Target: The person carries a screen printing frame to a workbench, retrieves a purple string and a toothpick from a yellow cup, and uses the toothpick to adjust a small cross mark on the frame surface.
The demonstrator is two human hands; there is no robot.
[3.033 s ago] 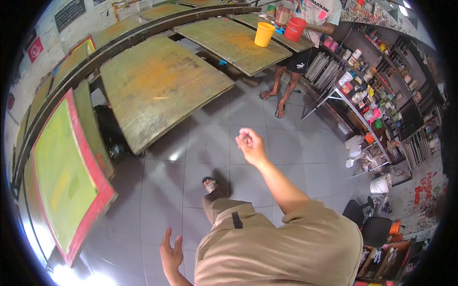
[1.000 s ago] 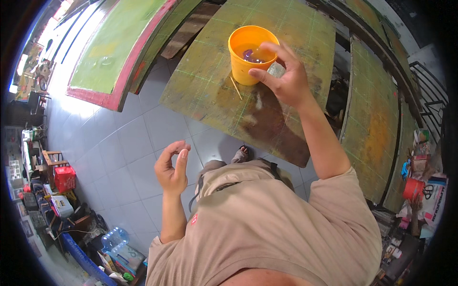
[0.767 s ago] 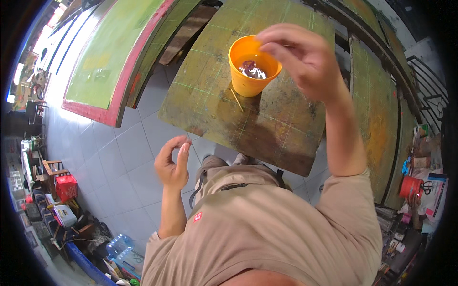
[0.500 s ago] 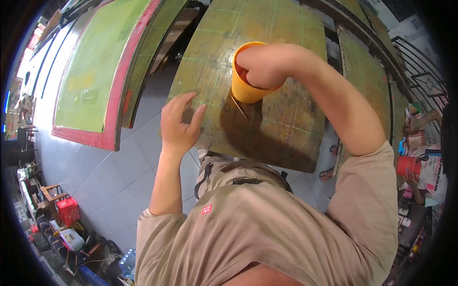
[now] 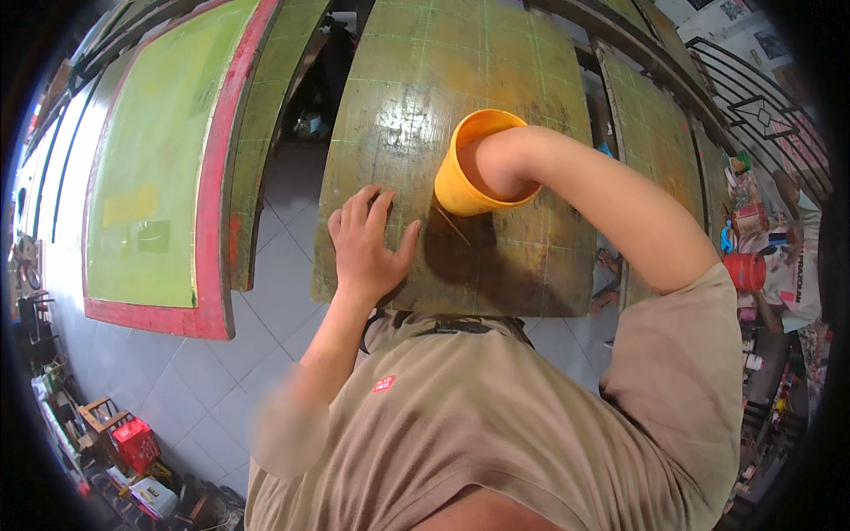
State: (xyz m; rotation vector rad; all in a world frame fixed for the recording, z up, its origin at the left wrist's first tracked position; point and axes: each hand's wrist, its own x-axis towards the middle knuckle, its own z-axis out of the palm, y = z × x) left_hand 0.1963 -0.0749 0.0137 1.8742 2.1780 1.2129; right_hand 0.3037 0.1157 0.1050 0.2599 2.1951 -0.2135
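Note:
My right hand (image 5: 498, 165) reaches down inside a yellow bucket (image 5: 454, 188), and the bucket's wall and my wrist hide its fingers. The bucket stands on a worn greenish-brown tabletop (image 5: 381, 168) marked with a light green grid. What lies inside the bucket does not show. At its near side a thin wooden stick (image 5: 455, 227) rests on the table. My left hand (image 5: 370, 251) is open over the table's near left part, fingers spread, holding nothing.
On the left stands a screen-printing frame (image 5: 217, 199) with a pinkish-red border and green mesh. Beyond a gap at the right is another greenish board (image 5: 651, 155). A red box (image 5: 136, 442) sits at lower left. Another person's foot (image 5: 606, 295) shows under the right side.
My left hand has moved forward and right over the tabletop. The view has shifted, so the table and bucket appear lower. My right hand stays inside the bucket.

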